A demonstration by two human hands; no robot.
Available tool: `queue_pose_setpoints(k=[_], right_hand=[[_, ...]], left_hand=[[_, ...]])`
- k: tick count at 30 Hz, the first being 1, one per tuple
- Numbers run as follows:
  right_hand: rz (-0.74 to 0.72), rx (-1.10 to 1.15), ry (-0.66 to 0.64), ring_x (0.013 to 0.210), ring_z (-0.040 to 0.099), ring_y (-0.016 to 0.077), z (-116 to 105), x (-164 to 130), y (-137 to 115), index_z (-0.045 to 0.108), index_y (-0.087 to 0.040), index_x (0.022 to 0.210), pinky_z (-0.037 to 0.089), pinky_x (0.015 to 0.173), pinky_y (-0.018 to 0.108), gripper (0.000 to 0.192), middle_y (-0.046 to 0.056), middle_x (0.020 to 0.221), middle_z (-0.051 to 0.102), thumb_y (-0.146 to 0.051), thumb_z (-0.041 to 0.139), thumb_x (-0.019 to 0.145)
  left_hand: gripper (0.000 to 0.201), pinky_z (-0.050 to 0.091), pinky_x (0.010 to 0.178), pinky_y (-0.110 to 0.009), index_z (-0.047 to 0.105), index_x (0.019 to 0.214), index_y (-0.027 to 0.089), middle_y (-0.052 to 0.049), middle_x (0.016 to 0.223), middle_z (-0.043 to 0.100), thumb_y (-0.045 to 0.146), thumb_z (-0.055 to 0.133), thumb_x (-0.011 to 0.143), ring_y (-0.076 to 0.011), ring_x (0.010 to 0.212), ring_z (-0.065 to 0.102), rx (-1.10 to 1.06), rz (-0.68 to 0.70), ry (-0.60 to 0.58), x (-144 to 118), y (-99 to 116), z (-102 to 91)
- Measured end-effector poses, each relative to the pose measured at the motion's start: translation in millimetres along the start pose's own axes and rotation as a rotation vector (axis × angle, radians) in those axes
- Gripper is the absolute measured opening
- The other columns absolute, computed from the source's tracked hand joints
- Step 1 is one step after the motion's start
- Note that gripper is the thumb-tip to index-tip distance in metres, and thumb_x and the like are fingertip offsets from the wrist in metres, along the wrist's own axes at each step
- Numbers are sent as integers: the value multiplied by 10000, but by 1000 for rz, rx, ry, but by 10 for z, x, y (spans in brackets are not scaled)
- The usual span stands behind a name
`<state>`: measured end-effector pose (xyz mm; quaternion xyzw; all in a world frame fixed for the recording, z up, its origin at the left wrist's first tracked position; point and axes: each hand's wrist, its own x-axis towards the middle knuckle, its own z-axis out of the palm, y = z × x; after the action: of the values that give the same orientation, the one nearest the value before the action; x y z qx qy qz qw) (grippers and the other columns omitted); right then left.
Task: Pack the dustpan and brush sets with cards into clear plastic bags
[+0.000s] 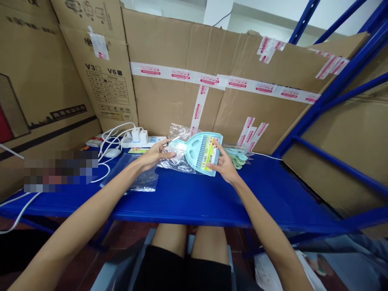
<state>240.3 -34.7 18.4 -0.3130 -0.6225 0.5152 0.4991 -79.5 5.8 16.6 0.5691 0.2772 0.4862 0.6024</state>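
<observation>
My right hand (223, 165) pinches the wide, square end of a small pale-blue dustpan-and-brush set (202, 152), fingers curled around its lower right corner, thumb on top. My left hand (156, 155) is half open, fingertips resting on the crinkled clear plastic bag (177, 155) at the set's handle end, gripping the film loosely rather than the handle itself. The set sits just above the blue surface (194, 198), near its middle toward the back edge, tilted with its face toward me. Its long axis runs roughly left to right, handle pointing left and slightly away, the wide mouth to the right. To do this step well, I judge I should keep the bag mouth spread with the left fingers and keep the set aligned with the opening, handle leading, so the film doesn't snag. Just right of the set lies a stack of green pieces (239, 157); toward the back left corner a white power strip (142, 140) with trailing cables, and cardboard boxes (194, 81) behind.
</observation>
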Motion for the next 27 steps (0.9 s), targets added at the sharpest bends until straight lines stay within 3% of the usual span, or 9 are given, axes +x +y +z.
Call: queue_pose_setpoints(k=[4,6,9,12,16,22,27], right_hand=[[19,24,-19,1318,673,354,78,-8,34,181,-376,1718,570,1110,562,1382,93,1472,675,-327,1017,618],[6,29,8,1300,685,351,111,-5,57,167,-387,1719,576,1104,556,1392,86,1457,686,-331,1017,619],[33,21,-19,1289,691,352,96,-5,66,174,-400,1718,590,1087,552,1382,78,1451,690,-316,1015,624],[47,15,-69,1289,691,348,31,-15,43,199,-399,1714,599,1080,538,1352,77,1494,660,-289,1007,636],[36,-3,-96,1327,665,340,2,-31,8,199,-403,1713,584,1103,520,1331,69,1537,623,-279,998,656],[55,7,-212,1434,576,322,95,0,-10,341,-410,1671,515,1176,495,1227,47,1647,507,-270,1000,645],[31,-23,-141,1466,543,329,70,44,17,327,-396,1678,457,1217,528,1194,57,1656,495,-306,983,685]], left_hand=[[503,622,934,-366,666,1331,174,-99,1133,770,238,846,866,-218,999,767,-127,-27,-31,-15,-65,79],[419,623,972,-433,689,1211,165,-95,1087,789,216,871,838,-247,1020,770,-173,-28,-52,-11,-120,127],[448,614,1012,-463,692,1124,152,-95,1044,808,139,928,744,-266,1033,775,-170,-38,-79,-15,-174,186],[409,618,1009,-428,717,1132,143,-116,1086,810,220,918,785,-273,1055,776,-193,-44,-42,-26,-172,189],[403,630,984,-417,743,1191,123,-155,1117,806,439,765,941,-302,1089,776,-280,-128,-30,-21,-159,157],[396,634,970,-436,741,1257,101,-154,1099,819,282,782,908,-316,1046,790,-294,-148,-8,-4,-146,170],[427,651,925,-392,741,1283,113,-154,1132,812,242,816,883,-273,977,800,-301,-101,19,8,-186,179]])
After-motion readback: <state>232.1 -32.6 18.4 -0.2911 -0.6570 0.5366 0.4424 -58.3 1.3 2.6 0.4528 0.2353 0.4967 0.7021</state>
